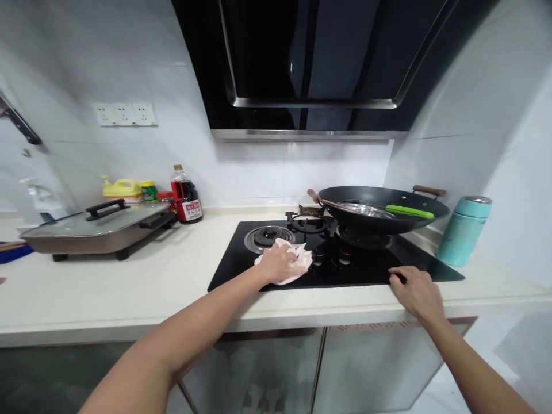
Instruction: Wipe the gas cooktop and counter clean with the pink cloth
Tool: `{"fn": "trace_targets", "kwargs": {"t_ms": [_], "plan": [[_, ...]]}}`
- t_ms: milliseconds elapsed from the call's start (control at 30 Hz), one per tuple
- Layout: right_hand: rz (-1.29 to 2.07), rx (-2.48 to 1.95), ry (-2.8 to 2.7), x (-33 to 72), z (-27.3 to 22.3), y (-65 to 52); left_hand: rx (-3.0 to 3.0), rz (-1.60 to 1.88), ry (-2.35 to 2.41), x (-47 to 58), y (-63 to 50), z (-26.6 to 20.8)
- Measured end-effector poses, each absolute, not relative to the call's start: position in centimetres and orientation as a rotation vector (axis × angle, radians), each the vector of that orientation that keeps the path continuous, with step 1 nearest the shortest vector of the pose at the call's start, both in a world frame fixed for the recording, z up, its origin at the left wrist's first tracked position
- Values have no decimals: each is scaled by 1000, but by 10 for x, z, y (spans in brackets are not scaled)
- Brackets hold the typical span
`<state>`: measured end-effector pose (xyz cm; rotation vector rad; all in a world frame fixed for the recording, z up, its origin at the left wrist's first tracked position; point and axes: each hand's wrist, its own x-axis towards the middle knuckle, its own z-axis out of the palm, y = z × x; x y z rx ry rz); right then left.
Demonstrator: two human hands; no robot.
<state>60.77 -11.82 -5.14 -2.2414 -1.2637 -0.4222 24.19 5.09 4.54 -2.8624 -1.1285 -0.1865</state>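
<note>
The black hob point(233, 270) is set into the pale surface point(172, 287), and at its front, left of the middle, the left hand point(278, 264) holds a pale cloth point(304, 260) bunched beneath it, palm down, with the arm reaching across the hob's front edge. The cloth lies against the hob's glass, just in front of the left burner point(254, 238) and just left of a control knob point(318, 256); how tightly the fingers grip it cannot be told. The right hand point(417, 293) rests at the hob's front edge, toward its right end, fingers loosely bent and thumb set a little apart. On the hob's right side sits a wide dark wok point(371, 195), with a bright green handle point(409, 212) lying inside. A turquoise flask point(463, 230) leans in view just beside the hob's right end. Left of the hob, well apart, stands a lidded electric pan point(86, 244); a red-labelled bottle point(190, 210) stands between them, farther back. Above the hob hangs a black range hood point(310, 57).
</note>
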Motion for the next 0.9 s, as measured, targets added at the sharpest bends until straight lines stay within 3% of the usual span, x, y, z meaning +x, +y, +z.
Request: {"fn": "trace_targets", "kwargs": {"t_ms": [367, 600, 733, 900], "plan": [[-397, -2243, -1237, 596, -43, -118, -3013, -380, -902, 206, -4, 44], [-412, -2239, -1238, 589, -36, -121, -2745, -629, -841, 277, -2, 85], [-421, -2239, -1235, 586, -34, -122, -2650, -455, -854, 339, 21, 108], [-434, -2213, -1232, 587, -35, -121, -2704, -129, -919, 403, 50, 98]]}}
